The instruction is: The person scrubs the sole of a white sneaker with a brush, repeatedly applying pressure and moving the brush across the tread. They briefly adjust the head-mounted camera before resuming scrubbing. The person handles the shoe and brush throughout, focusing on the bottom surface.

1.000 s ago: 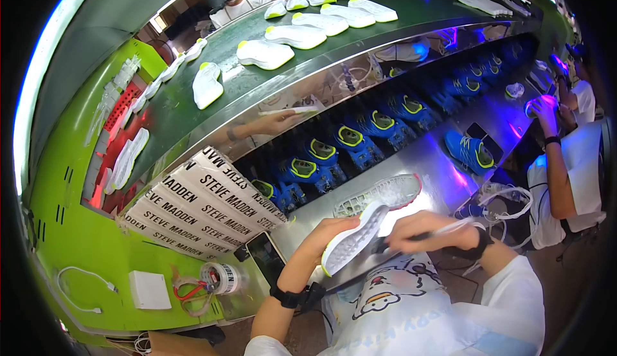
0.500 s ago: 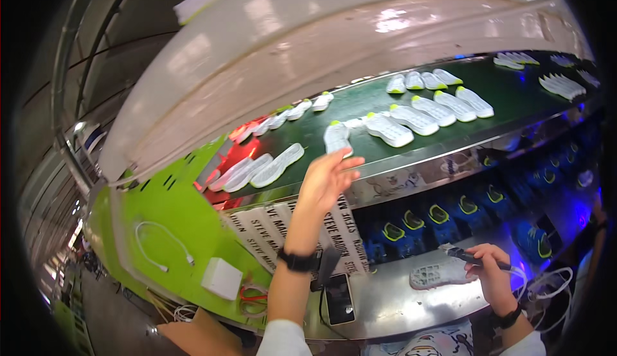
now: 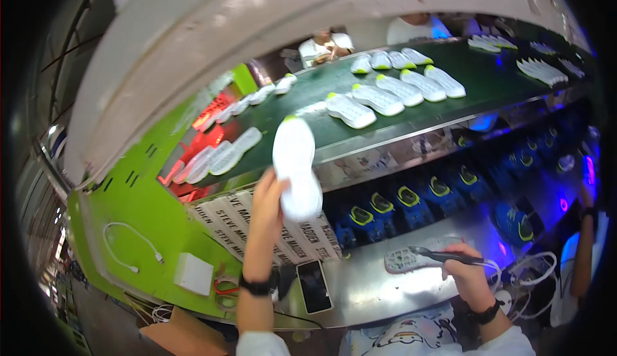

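My left hand (image 3: pixel 267 207) is closed on the edge of a white shoe sole (image 3: pixel 297 163) with a yellow-green tip, holding it upright above the near edge of the belt. My right hand (image 3: pixel 468 277) grips a black-handled brush (image 3: pixel 443 255) low over the metal bench. Beneath the brush tip lies a grey, grid-patterned sole (image 3: pixel 400 261); whether the tip touches it I cannot tell. More white soles (image 3: pixel 379 100) lie in rows on the green conveyor belt (image 3: pixel 315 127).
Dark blue shoes (image 3: pixel 408 201) line a lower shelf. A phone (image 3: pixel 315 286) lies on the metal bench (image 3: pixel 366 295). White looped cords (image 3: pixel 536 269) hang by my right hand. Scissors (image 3: pixel 225 286) and a white box (image 3: pixel 193 274) sit at left. Co-workers (image 3: pixel 326 48) stand beyond the belt.
My left hand has taken the nearest sole off the belt, lifting it toward me. The brush has shifted over the grey sole. The whole view has moved, showing people behind the belt.
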{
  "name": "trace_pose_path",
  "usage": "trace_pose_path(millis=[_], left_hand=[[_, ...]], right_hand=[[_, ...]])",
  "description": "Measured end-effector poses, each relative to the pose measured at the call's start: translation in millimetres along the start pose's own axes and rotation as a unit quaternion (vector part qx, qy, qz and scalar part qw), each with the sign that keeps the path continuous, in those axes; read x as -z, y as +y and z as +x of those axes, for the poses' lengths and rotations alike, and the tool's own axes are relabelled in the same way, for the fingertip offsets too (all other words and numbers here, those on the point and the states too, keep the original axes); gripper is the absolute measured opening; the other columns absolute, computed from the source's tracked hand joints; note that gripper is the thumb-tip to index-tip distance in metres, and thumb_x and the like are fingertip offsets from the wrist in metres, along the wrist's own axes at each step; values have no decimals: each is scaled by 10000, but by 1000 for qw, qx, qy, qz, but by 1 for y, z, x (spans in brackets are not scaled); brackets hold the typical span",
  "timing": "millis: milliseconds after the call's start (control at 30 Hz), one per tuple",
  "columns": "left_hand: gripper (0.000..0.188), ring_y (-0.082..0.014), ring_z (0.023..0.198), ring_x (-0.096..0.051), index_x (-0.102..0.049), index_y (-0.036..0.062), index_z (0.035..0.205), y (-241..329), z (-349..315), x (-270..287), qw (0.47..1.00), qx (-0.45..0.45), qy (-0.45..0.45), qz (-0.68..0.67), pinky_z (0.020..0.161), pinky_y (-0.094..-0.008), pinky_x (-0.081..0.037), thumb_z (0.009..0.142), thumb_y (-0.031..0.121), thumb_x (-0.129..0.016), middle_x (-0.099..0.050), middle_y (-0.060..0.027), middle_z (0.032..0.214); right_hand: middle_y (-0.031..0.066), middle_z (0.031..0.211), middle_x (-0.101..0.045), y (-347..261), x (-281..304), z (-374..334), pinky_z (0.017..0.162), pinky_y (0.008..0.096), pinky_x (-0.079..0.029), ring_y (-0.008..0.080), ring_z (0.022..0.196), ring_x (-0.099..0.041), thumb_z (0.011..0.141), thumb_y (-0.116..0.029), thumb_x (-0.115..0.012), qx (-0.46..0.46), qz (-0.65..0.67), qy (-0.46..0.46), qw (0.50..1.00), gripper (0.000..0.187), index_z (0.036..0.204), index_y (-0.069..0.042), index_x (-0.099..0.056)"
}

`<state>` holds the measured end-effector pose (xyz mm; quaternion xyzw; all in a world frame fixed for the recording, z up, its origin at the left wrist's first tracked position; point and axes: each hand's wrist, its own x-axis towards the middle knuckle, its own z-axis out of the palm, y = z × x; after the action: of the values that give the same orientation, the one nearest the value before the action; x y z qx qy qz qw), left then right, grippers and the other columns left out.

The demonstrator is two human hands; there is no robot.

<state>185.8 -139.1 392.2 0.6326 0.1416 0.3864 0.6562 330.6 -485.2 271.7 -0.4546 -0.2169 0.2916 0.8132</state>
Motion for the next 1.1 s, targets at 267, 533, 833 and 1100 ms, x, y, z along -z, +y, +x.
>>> trace_pose_path(millis=[267, 533, 833, 1100], left_hand=[[529, -362, 1066, -581, -432, 37, 1332, -220, -201, -50, 765, 287, -82, -571, 919, -519, -464, 956, 406, -388, -548, -181, 1252], [545, -348, 958, -601, -485, 52, 1270, -230, -212, -90, 741, 331, -75, -579, 858, -457, -499, 951, 479, -370, -590, -193, 1126], [597, -305, 906, -596, -440, 36, 1309, -226, -184, -90, 713, 329, -73, -615, 815, -409, -517, 940, 505, -426, -586, -177, 1071], [375, -214, 886, -666, -548, -53, 1174, -216, -146, -78, 773, 503, -271, -277, 789, -317, -548, 954, 249, -508, -648, -145, 1082]], right_hand=[[77, 948, -675, 36, -40, 5, 758, 261, -507, 117, 845, -621, 828, -49, -646, -26, -259, -142, 955, 234, 1055, 5, -655], [84, 947, -680, 56, -25, -8, 785, 277, -505, 125, 889, -627, 847, -99, -626, -88, -242, -77, 963, 221, 1043, -3, -665], [98, 1003, -698, 57, -13, -2, 834, 279, -503, 160, 916, -662, 785, -28, -668, -33, -278, -325, 903, 220, 1004, -15, -692], [114, 917, -699, 30, -5, 10, 782, 324, -507, 254, 872, -656, 736, -38, -671, -19, -382, -488, 785, 221, 953, -25, -710]])
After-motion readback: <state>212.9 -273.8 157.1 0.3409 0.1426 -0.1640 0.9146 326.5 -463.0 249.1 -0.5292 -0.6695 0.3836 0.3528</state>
